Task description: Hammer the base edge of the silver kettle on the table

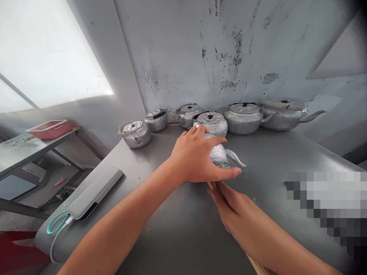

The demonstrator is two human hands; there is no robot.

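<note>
My left hand (197, 156) reaches over a small silvery kettle (218, 153), fingers spread around its body and thumb low on the near side. Its curved spout (235, 157) points right; my hand covers most of the rest. My right hand (233, 204) is closed round a pale wooden stick-like handle (212, 185), which runs back under the wrist toward the bottom edge. Between the kettle's base and my left thumb shows a strip of green bristle-like material (222, 165); whether it joins the handle is hidden.
Several dented silvery kettles line the table's back, including a black-knobbed kettle (213, 123) just behind my left hand and a large kettle (283, 114) far right. A grey power bank (96, 193) with a cable lies left. A side table (17, 156) bears a pink basket (51, 130).
</note>
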